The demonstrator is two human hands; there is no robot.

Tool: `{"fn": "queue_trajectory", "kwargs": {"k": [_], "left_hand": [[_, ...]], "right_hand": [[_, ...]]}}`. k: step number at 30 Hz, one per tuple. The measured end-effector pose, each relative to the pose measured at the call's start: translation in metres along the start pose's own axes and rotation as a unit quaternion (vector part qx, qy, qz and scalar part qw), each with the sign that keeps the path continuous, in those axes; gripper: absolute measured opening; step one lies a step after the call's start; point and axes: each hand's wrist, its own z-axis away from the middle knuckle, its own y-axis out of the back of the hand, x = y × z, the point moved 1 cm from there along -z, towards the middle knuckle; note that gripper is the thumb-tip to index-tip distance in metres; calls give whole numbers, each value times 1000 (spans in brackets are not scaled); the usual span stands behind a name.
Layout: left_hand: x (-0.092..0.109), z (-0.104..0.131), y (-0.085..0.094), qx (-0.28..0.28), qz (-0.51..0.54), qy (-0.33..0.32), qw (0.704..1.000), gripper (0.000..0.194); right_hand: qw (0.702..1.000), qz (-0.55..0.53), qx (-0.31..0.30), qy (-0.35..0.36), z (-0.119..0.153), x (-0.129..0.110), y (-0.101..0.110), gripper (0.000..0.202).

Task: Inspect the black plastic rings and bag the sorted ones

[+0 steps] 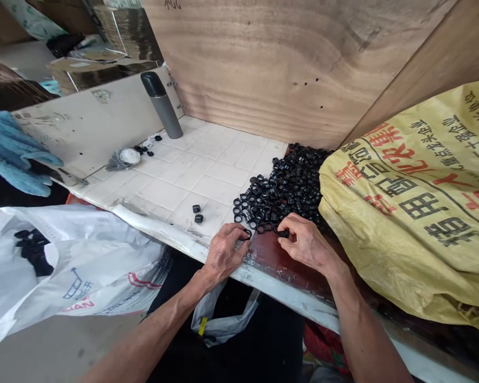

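- The left hand (226, 250) has its grip pinching a black ring (248, 232) near the surface's (219, 178) near edge.
- The right hand (308, 243) pinches a small black piece (284, 233).
- The heap of black rings (289, 183) lies just beyond both, beside the yellow sack (415, 213) at right.
- Two loose black pieces (198, 218) sit left.

From the middle of the brick-patterned surface (215, 175), a heap of black rings (295, 183) lies at 3 o'clock, a grey flask (166, 111) stands at 11, two black pieces (198, 218) at 6.
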Motion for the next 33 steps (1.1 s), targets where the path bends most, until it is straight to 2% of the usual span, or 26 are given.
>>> {"fn": "queue_trajectory", "kwargs": {"k": [2, 5, 12, 18, 23, 29, 33], "left_hand": [[2, 1, 1, 0, 27, 5, 1000, 14], [6, 2, 4, -4, 66, 21, 998, 17], [8, 3, 7, -30, 92, 27, 995, 30], [10, 2, 11, 7, 127, -11, 992, 33], [8, 1, 14, -1, 182, -10, 983, 31], [3, 2, 15, 5, 177, -43, 983, 33], [2, 4, 14, -5, 190, -32, 981, 30]], "right_hand": [[997, -79, 12, -7, -2, -8, -4, 15], [981, -191, -8, -32, -4, -20, -16, 28], [925, -368, -12, -96, -3, -28, -48, 24], [946, -315, 11, -80, -4, -28, -53, 19], [955, -293, 12, -50, -4, -31, -49, 16], [979, -198, 56, 4, -5, -33, -50, 13], [980, -194, 51, 4, -5, -31, -55, 14]]}}
